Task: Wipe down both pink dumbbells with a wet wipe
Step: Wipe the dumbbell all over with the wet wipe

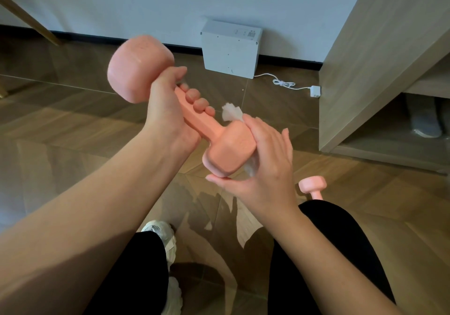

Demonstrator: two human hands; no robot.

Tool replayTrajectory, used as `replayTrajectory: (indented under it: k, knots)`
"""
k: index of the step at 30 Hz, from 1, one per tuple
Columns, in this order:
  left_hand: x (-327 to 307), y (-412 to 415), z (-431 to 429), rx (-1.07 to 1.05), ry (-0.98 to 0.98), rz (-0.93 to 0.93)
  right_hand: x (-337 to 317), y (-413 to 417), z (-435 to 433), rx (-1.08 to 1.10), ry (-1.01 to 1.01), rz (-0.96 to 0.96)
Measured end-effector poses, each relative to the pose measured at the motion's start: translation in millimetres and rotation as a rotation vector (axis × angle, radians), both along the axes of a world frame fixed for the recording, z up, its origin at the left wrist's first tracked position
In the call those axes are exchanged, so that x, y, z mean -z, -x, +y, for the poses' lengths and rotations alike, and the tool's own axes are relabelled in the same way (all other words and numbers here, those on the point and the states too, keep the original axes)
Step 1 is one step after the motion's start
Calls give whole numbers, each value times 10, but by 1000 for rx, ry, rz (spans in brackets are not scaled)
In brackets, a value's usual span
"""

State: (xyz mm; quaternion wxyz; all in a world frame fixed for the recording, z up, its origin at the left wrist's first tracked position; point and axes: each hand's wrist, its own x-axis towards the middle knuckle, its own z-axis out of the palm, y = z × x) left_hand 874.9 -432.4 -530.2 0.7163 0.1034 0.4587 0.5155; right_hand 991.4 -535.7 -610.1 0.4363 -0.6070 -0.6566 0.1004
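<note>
Gripping the handle of one dumbbell (194, 110) in mid-air, the left hand (168, 110) kept it steady and tilted so its near end faced the right hand (263, 166), which pressed a wet wipe (232, 112) around that end. The second dumbbell (313, 187) lay on the floor (73, 125) beside the knee, probably waiting its turn.

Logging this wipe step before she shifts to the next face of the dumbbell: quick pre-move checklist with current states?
1. Left hand wrapped around the handle of the held dumbbell: ok.
2. Wet wipe between right hand and the near head: ok.
3. Far head already wiped: cannot tell.
4. Second dumbbell on the floor, within view by the right knee: ok.
5. Wipe still moist: cannot tell.
</note>
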Motion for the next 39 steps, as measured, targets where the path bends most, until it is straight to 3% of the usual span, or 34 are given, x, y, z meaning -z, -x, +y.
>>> replayTrajectory:
  k: [5, 14, 18, 24, 28, 30, 35, 39]
  knots:
    - [0, 29, -15, -16, 54, -180, -12, -3, -2, -103, -193, 10]
    - [-16, 54, -2, 1, 29, -158, -60, -106, 40, -91, -176, -109]
    - [-25, 48, -15, 21, 4, -158, -72, -93, 22, -229, -173, 62]
    - [-46, 44, -55, 104, -111, -163, -90, -66, -10, -174, 84, 260]
    - [-45, 36, -70, 153, -127, -162, -33, -21, -44, -144, 116, 308]
    - [-47, 20, -67, 124, -99, -147, -38, -10, -47, -148, 34, 272]
    - [-46, -6, -38, 104, 61, 78, 27, 20, -9, -204, -225, -119]
    - [-57, 18, -17, 132, 96, 131, 95, 50, -12, -202, -248, -151]
